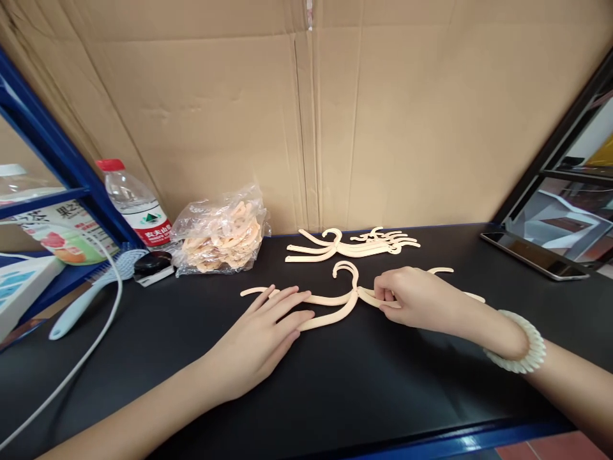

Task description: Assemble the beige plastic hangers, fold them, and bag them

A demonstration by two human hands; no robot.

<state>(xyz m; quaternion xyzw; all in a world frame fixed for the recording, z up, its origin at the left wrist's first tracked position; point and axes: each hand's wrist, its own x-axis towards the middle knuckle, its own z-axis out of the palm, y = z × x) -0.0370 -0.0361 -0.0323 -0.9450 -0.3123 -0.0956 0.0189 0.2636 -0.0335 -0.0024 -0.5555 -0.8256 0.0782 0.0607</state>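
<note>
A cream plastic hanger (345, 289) lies on the black table (335, 383) in front of me, its hook pointing away. My left hand (265, 332) lies flat with fingers stretched out, pressing on the hanger's left arms. My right hand (416, 297) has its fingers curled and pinched round the hanger's right arm close to the hook. A white beaded bracelet (520, 348) sits on my right wrist. Behind them rests a small stack of several more cream hangers (354, 244).
A clear bag of cream plastic parts (220, 233) sits at the back left beside a water bottle (136, 204), a black small object (152, 263), a pale blue hairbrush (90, 297) and a white cable (96, 332). A tablet (534, 254) lies far right. Cardboard (306, 115) walls the back.
</note>
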